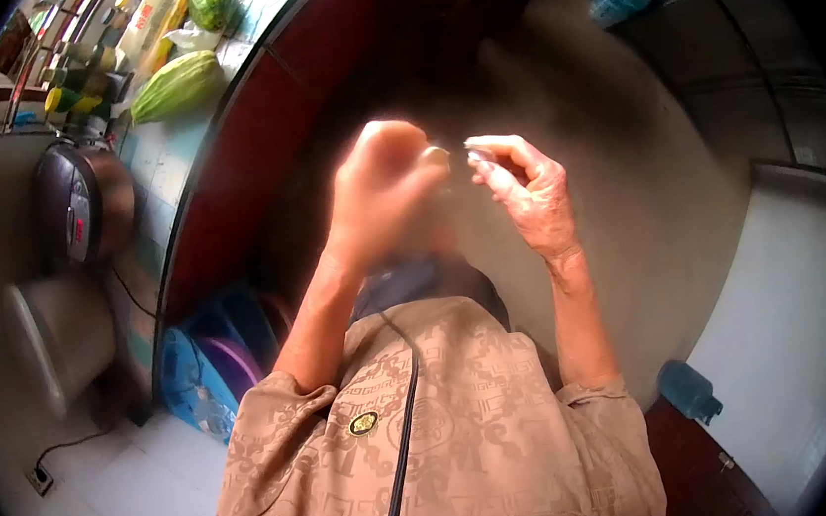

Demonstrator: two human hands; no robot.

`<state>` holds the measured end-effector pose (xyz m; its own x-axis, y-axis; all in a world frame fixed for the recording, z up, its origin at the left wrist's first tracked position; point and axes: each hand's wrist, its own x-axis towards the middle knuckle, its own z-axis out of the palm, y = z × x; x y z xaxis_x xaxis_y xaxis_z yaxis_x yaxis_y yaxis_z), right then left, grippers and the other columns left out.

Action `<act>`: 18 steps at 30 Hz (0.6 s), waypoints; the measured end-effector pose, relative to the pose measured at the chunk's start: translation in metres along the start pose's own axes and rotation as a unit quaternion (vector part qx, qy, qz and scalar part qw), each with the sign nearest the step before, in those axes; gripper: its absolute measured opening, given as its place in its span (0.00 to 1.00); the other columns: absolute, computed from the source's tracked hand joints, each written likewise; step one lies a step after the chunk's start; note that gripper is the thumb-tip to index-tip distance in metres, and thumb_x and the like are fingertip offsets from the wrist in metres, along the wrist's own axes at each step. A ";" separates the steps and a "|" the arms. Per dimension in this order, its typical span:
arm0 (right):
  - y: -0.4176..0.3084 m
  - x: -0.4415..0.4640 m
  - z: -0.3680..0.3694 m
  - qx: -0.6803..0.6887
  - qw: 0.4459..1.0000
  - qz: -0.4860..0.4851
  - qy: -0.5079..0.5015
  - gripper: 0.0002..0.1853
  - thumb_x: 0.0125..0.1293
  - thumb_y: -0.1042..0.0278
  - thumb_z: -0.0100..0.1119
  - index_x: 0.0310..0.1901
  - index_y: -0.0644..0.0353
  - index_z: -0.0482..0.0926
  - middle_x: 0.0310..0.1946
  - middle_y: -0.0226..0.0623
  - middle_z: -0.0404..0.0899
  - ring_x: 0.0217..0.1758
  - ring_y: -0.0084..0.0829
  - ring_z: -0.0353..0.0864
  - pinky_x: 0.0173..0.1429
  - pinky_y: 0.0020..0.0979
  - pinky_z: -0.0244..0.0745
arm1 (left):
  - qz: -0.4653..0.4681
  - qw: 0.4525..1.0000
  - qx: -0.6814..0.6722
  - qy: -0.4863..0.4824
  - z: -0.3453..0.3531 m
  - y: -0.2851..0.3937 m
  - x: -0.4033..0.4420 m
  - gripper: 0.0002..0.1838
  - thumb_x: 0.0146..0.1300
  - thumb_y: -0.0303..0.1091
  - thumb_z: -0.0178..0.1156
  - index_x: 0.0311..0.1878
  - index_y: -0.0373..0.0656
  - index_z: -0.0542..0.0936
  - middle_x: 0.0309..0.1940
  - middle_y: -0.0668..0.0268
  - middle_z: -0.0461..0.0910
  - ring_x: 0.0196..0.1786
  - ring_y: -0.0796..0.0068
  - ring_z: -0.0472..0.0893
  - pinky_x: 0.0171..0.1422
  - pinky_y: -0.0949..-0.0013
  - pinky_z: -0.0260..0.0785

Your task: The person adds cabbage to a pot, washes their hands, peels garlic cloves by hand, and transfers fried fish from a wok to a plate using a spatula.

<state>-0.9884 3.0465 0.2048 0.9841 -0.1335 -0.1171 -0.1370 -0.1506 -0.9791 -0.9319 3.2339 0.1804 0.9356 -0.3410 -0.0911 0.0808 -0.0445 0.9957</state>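
Pinch grip, probably for control: our right hand [536,193] was clamped on what looked like a small pale piece [483,155] out front; our left hand [381,183] curled nearby, too blurry to tell if it held anything.

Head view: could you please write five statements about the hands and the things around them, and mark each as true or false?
1. The left hand touches the right hand. False: a gap separates them.
2. A long green gourd lies on the counter. True.
3. The right hand is flat, with its fingers spread wide. False: its fingers are bent.
4. A dark cable runs down the front of the brown shirt. True.
5. The left hand looks sharper than the right. False: the left is blurred, and the right is clearer.
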 end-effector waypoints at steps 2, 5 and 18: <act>-0.014 0.004 0.009 -0.007 0.999 -0.041 -0.010 0.12 0.67 0.76 0.60 0.51 0.62 0.81 0.38 0.29 0.82 0.39 0.17 0.79 0.45 0.21 0.76 | 0.003 0.999 0.013 -0.038 -0.005 0.007 -0.001 0.16 0.60 0.23 0.68 0.50 0.38 0.76 0.41 0.66 0.80 0.43 0.79 0.81 0.48 0.76 0.76; -0.025 0.008 0.020 -0.010 0.997 -0.075 -0.025 0.11 0.66 0.78 0.61 0.49 0.62 0.82 0.37 0.28 0.81 0.33 0.16 0.78 0.37 0.19 0.75 | 0.046 0.996 0.017 -0.079 -0.013 0.004 0.002 0.15 0.59 0.22 0.69 0.48 0.37 0.77 0.42 0.66 0.79 0.43 0.80 0.80 0.51 0.76 0.74; -0.036 0.006 0.036 -0.137 0.979 -0.145 0.044 0.08 0.60 0.81 0.63 0.41 0.60 0.83 0.30 0.31 0.82 0.24 0.19 0.76 0.28 0.24 0.73 | 0.062 0.988 0.016 -0.139 -0.029 0.016 0.009 0.12 0.61 0.20 0.66 0.47 0.35 0.78 0.36 0.67 0.81 0.36 0.82 0.81 0.39 0.79 0.75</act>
<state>-0.9738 3.0861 0.2340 0.9744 -0.1277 0.1849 0.1092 -0.4501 -0.8863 -0.9117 3.2573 0.1957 0.8074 -0.5895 0.0258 -0.0430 -0.0151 0.9990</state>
